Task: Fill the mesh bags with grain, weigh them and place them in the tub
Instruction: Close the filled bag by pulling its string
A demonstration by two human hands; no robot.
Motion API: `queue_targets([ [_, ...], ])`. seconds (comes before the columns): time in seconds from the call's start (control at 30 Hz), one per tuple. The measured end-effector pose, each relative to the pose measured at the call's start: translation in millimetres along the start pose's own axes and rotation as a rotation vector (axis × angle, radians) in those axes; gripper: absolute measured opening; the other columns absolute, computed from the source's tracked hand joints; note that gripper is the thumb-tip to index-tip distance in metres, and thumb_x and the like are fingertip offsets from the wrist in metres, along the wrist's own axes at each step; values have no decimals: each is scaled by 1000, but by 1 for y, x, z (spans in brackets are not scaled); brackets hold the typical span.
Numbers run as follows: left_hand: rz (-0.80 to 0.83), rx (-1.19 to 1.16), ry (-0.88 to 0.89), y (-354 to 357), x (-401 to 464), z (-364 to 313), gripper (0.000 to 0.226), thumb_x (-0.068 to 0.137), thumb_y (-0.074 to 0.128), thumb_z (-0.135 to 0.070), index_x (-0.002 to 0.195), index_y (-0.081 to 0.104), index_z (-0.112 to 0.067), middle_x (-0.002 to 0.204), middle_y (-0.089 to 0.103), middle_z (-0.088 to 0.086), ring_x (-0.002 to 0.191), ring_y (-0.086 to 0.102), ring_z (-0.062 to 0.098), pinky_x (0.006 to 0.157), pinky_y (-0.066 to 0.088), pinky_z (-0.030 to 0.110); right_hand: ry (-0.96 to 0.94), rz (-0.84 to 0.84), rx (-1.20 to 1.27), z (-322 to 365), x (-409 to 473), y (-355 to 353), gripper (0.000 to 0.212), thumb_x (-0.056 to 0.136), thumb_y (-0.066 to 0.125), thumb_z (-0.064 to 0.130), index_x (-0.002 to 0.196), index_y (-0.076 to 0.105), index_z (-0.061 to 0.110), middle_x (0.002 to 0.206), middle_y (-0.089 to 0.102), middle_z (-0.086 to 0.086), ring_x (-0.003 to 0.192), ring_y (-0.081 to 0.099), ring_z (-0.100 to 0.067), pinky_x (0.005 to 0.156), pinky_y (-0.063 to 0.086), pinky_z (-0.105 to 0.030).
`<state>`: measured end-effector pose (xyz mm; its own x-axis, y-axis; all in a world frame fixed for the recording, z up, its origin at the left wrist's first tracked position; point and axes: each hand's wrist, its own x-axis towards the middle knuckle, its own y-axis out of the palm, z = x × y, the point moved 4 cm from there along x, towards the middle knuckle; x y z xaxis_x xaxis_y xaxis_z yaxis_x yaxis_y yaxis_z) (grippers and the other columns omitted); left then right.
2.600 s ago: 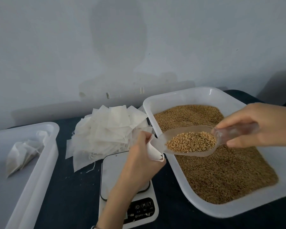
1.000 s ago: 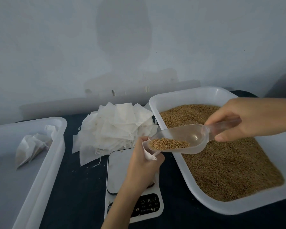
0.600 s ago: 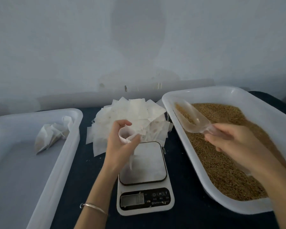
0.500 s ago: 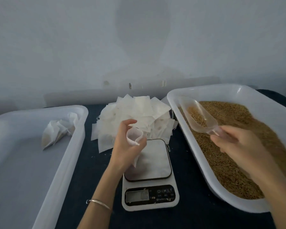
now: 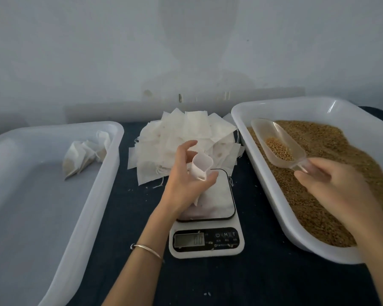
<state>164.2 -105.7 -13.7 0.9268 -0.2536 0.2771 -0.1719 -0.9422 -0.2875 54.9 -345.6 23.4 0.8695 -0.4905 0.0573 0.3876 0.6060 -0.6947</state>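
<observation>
Over the scale (image 5: 206,219): left hand (image 5: 184,184) pinches one mesh bag (image 5: 200,166), mouth open upward.
Bag handling: looks light, limp, collapsible; best held at the rim, which should keep the mouth open.
Right hand (image 5: 332,191): grips scoop (image 5: 279,144) by its handle, above the grain tray (image 5: 274,195).
Scoop load: little grain (image 5: 279,149) left.
Counts: one scale, one scoop, two containers.
Tub (image 5: 97,206): filled bags (image 5: 84,153), perhaps three.
Empty bags (image 5: 186,142): heap, uncountable.

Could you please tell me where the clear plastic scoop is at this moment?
In the head view, the scoop is on the right, held by its handle in the right hand over the grain tub, with a little grain in its bowl.
</observation>
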Motion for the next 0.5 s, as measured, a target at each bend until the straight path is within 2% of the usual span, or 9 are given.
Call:
queue_targets([
  [0.1,36,-14,35,-6,-3,-2,89,69,77,-40,142,27,-35,124,50,-12,120,42,-8,88,32,-2,-7,7,12,-1,0,1,23,90,61,26,113,64,28,89,62,18,81,56,-2,59,32,-19],
  [0.2,36,-129,51,-12,-4,-10,81,76,61,-57,145,23,-39,139,42,-14,133,34,-6,96,31,1,-9,11,22,-2,1,2,24,90,62,27,113,64,28,90,63,17,82,56,-3,63,36,-24],
  [0.27,-103,-267,73,-21,-2,-15,62,87,47,-53,143,32,-31,138,47,-11,130,40,-3,98,36,12,-14,8,31,-4,2,2,20,89,62,27,109,64,31,90,63,18,82,58,-5,67,38,-29],
  [0.37,-375,-408,69,-40,-2,-19,39,91,40,-43,126,48,-27,125,59,-3,122,53,6,105,38,29,-32,8,40,-5,4,2,12,88,63,27,96,62,37,86,64,19,80,60,-7,63,38,-28],
  [0.5,-571,-458,46,-58,-8,-15,25,91,36,-35,104,53,-22,106,63,6,105,61,11,103,45,34,-48,12,38,-5,3,2,15,87,64,27,82,60,41,81,64,19,76,61,-7,59,37,-25],
])
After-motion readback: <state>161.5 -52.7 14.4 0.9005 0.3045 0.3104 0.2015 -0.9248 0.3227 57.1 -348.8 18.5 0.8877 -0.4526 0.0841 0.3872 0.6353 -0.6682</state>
